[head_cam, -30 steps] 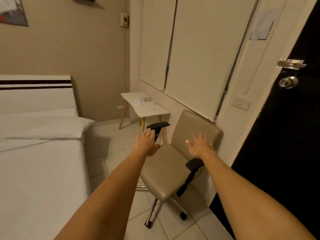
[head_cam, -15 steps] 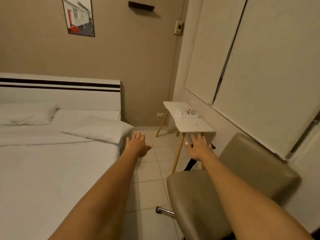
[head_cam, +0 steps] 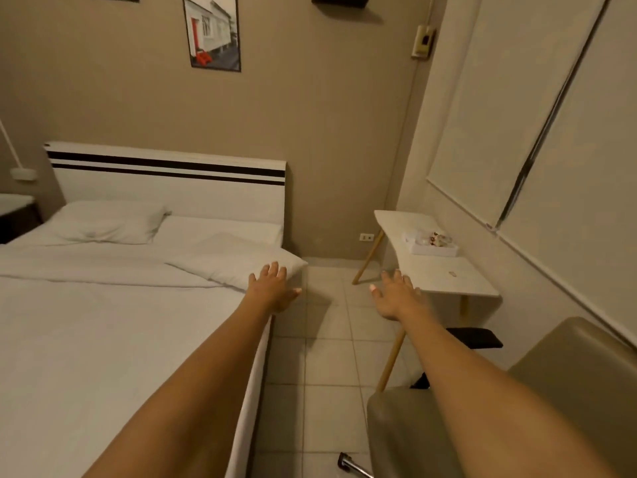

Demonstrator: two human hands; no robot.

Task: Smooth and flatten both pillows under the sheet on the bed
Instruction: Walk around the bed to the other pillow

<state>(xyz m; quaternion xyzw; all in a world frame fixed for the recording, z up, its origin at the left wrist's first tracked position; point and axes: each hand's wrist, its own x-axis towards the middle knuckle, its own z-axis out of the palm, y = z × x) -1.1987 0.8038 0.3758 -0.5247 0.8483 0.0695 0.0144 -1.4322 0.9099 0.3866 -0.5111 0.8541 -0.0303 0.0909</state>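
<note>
Closest in, both bare forearms stretch forward from the bottom of the view, and the beige chair (head_cam: 565, 401) that sat square ahead a second ago has slid off to the lower right, so the person has swung round from the door side to face the bed (head_cam: 103, 339). That turn matters: the work is now in front of them. The left hand (head_cam: 272, 289) reaches out with fingers spread, holding nothing, and now appears over the bed's right edge just short of the near pillow (head_cam: 241, 263), where half a second ago it hung over the floor tiles. Whether it touches the cover yet is hard to tell; it looks just shy. The right hand (head_cam: 396, 298) is open and empty too, fingers splayed, over the tiled floor (head_cam: 327, 357) between the bed and the small white table (head_cam: 437, 274). Further on, that near pillow lies askew, its corner poking past the mattress edge, and it seems to rest on top of the bedding. Beyond it the far pillow (head_cam: 110, 224) sits against the striped headboard (head_cam: 172, 177), a little dented. Neither looks smoothed, so the task reads as barely begun, with the near pillow the likely first stop. On the back wall hangs a picture (head_cam: 212, 31) of a house.
</note>
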